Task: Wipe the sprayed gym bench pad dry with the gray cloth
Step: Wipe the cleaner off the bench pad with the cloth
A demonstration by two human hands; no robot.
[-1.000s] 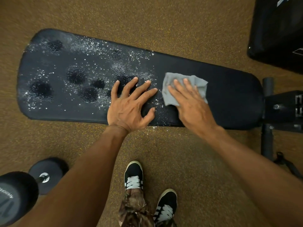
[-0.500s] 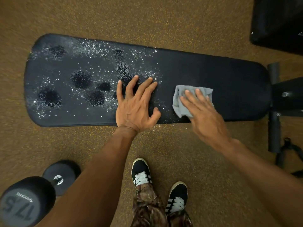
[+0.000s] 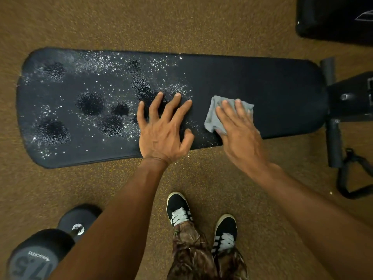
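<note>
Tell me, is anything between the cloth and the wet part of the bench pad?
Yes. The left hand lies flat on the bench pad, between the gray cloth under the right hand and the spray droplets.

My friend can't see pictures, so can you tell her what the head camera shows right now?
A person's right hand presses a gray cloth flat on a black gym bench pad, while the left hand rests spread beside it. Spray droplets glisten on the pad's left half; the right half looks dry. A dumbbell lies on the brown floor near the person's shoes.
</note>
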